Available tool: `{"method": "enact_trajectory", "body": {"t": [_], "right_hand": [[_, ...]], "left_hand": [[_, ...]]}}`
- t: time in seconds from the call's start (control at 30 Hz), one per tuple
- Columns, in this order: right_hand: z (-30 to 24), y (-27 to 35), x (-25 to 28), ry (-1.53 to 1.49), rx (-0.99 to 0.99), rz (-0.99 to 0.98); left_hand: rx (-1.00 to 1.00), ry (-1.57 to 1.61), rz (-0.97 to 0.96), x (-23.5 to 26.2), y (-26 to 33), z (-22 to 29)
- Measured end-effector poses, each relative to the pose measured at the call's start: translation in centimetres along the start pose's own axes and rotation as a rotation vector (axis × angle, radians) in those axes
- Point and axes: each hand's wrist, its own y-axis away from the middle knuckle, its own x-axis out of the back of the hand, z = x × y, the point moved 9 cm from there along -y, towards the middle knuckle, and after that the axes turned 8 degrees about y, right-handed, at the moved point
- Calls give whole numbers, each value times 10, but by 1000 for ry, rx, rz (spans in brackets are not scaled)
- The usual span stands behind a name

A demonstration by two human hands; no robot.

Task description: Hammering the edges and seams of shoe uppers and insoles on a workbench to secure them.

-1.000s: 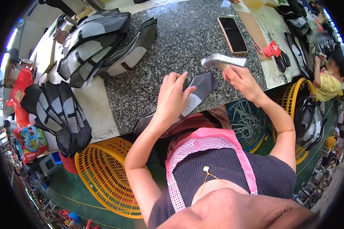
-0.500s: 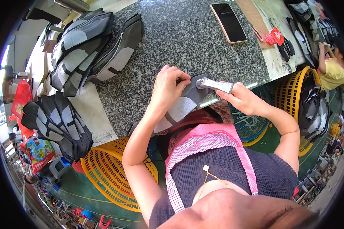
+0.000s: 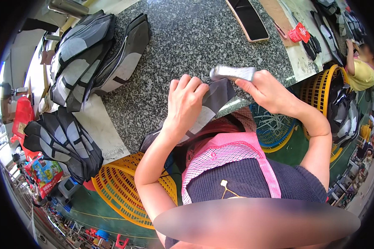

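My right hand [image 3: 269, 92] is closed around the silvery handle of a hammer [image 3: 236, 73], raised a little above the granite slab [image 3: 183, 45]. Under it lies a dark grey and black flat piece [image 3: 218, 94], which looks like a shoe upper, along the slab's near edge. My left hand [image 3: 183, 103] has its fingers curled on the piece's left side, gripping it; the fingertips are partly hidden. The lower part of the piece runs behind my left wrist.
Stacks of similar black and grey pieces [image 3: 77, 47] lie at the left, with another fanned bundle [image 3: 66, 139] nearer. A phone [image 3: 249, 20] rests at the far right. Yellow baskets [image 3: 124, 195] stand below the table. At far right, a person in yellow [image 3: 363, 76] works.
The hammer has lifted off the piece, its head now higher and slightly left. My left fingers have curled over from a pinch at the piece's edge. The view has shifted slightly.
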Motion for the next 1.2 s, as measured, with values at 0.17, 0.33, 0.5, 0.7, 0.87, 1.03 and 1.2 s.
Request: {"method": "enact_trajectory", "body": {"t": [0.17, 0.33, 0.5, 0.7, 0.87, 1.03, 1.2], "right_hand": [[10, 14, -31, 35, -34, -41], [16, 13, -28, -31, -7, 6], [13, 31, 11, 4, 25, 203], [34, 41, -20, 61, -111, -6], [39, 42, -24, -60, -49, 88], [37, 44, -20, -87, -98, 1], [36, 41, -11, -116, -96, 18]], "left_hand": [[44, 106, 58, -1, 3, -3], [147, 219, 53, 2, 5, -7], [294, 341, 3, -19, -7, -7], [246, 146, 35, -16, -19, 4], [370, 239, 17, -9, -4, -6], [328, 347, 55, -14, -4, -10], [332, 371, 107, -12, -4, -6]]}}
